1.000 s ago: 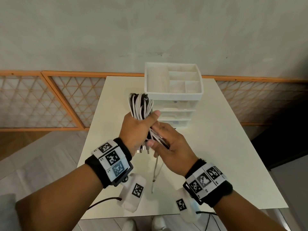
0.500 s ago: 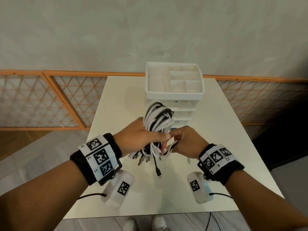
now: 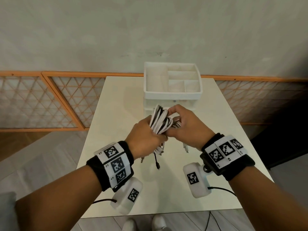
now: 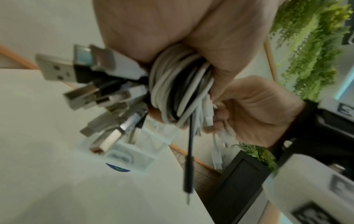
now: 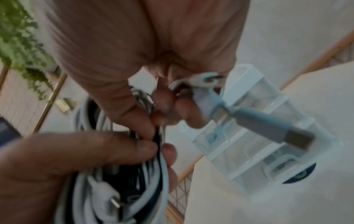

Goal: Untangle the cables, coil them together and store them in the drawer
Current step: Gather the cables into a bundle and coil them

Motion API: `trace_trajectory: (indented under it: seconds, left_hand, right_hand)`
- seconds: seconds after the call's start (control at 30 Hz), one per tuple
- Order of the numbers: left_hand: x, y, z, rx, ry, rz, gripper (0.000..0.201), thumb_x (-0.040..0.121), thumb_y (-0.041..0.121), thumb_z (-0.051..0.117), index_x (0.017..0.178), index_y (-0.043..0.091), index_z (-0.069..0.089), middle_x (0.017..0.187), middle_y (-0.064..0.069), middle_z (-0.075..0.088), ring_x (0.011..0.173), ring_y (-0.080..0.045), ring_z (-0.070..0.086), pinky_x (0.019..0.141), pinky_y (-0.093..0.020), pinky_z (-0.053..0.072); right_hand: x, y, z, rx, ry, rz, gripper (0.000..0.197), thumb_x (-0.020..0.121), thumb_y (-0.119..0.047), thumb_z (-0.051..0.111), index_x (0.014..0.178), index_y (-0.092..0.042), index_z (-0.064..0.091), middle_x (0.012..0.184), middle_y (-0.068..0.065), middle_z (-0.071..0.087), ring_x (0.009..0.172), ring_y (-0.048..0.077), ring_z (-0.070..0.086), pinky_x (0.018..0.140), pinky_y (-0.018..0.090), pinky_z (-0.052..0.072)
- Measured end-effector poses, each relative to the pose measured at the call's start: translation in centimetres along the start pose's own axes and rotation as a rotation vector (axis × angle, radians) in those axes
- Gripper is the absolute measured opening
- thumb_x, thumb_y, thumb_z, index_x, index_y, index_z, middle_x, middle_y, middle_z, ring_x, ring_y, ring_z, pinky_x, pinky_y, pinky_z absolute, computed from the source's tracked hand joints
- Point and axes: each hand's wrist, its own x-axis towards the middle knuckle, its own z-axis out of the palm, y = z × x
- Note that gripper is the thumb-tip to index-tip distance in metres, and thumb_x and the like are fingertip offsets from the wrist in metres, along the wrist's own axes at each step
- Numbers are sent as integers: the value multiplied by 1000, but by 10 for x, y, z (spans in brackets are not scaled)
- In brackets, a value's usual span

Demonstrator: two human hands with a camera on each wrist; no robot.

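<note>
A coiled bundle of white and black cables [image 3: 160, 120] is held above the table, just in front of the drawer unit. My left hand [image 3: 145, 135] grips the bundle's lower part in a fist, and its fist around the bundle [image 4: 180, 91] fills the left wrist view. Several USB plugs [image 4: 63, 71] stick out below the fist, and a black cable end [image 3: 157, 165] dangles. My right hand [image 3: 185, 124] pinches loose strands at the top right of the coil. A loose USB plug [image 5: 298, 137] hangs past its fingers. The white drawer unit [image 3: 173, 97] has its drawers closed.
The white table [image 3: 216, 172] reaches from the unit to my body, with its edges near both forearms. An open divided tray [image 3: 173, 80] tops the unit. An orange lattice rail [image 3: 50, 100] runs along the wall behind. Green plants [image 4: 310, 45] stand to the side.
The bundle has tilted over to the right and moved toward the drawer unit. My right hand has risen from under the coil to its top right side. My left hand keeps its grip.
</note>
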Motion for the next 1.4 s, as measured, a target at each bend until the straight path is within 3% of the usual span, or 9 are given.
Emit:
trace_trajectory:
  seconds: [0.2, 0.33, 0.43, 0.53, 0.67, 0.9, 1.07, 1.2, 1.4]
  left_hand:
    - [2, 1, -10, -182, 146, -30, 8, 79, -1, 67, 86, -5, 69, 88, -27, 71, 70, -30, 65, 64, -36, 53]
    - [5, 0, -13, -222, 235, -34, 10, 80, 0, 67, 87, -7, 68, 85, -26, 71, 65, -26, 64, 54, -27, 51]
    - [6, -3, -14, -205, 232, -34, 10, 79, 2, 67, 86, -6, 67, 84, -25, 70, 63, -24, 63, 55, -29, 51]
    - [6, -3, -10, -213, 202, -46, 10, 81, 5, 70, 85, -4, 67, 80, -22, 70, 63, -19, 63, 57, -27, 50]
    - [4, 0, -6, -286, 121, -32, 11, 88, 17, 71, 79, 11, 70, 70, -2, 71, 62, -8, 65, 58, -15, 49]
    - [4, 5, -9, -379, 62, 57, 24, 89, 47, 62, 94, 28, 75, 85, -11, 74, 82, -25, 71, 81, -36, 56]
    - [6, 6, -9, -393, 17, 98, 28, 95, 40, 59, 79, 18, 66, 72, -3, 64, 71, -16, 63, 72, -32, 52]
    - [9, 5, -10, -438, 11, 93, 32, 94, 35, 62, 87, 5, 68, 75, -15, 67, 71, -25, 67, 67, -33, 54]
    - [16, 0, -13, -504, 130, 38, 28, 91, 27, 69, 83, 0, 68, 73, -11, 68, 68, -21, 67, 64, -29, 53]
  right_hand:
    - [-11, -3, -5, 172, 21, -24, 18, 103, -17, 47, 98, -13, 63, 71, -1, 64, 54, 10, 53, 45, 12, 38]
    - [-10, 4, -12, 137, 34, 52, 31, 104, -25, 47, 87, -13, 71, 80, 2, 71, 65, 14, 61, 69, 31, 53]
    - [-13, 6, -19, 92, -46, 24, 26, 98, -26, 59, 88, -12, 78, 82, -10, 75, 72, 7, 63, 74, 24, 46]
    - [-14, 2, -17, 145, -48, 3, 22, 94, -24, 65, 81, -11, 78, 66, 4, 58, 58, 22, 44, 58, 24, 36]
    - [-8, -1, -11, 519, -29, 74, 30, 95, -9, 60, 99, 21, 59, 61, 13, 49, 48, 19, 38, 42, 23, 31]
    - [1, -11, -6, 753, 16, 118, 27, 96, -6, 59, 108, 18, 60, 64, 10, 55, 50, 16, 51, 42, 24, 41]
    - [0, -11, 12, 632, 155, 11, 9, 91, 1, 64, 88, 10, 62, 68, 19, 67, 57, 28, 64, 56, 33, 57]
    - [-3, -8, 19, 412, 200, -40, 12, 90, -6, 68, 79, -4, 72, 58, 6, 65, 46, 10, 54, 47, 22, 44]
    - [-8, -10, 13, 222, -9, -99, 24, 97, -12, 59, 79, -5, 72, 70, -1, 56, 59, 11, 43, 63, 21, 35]
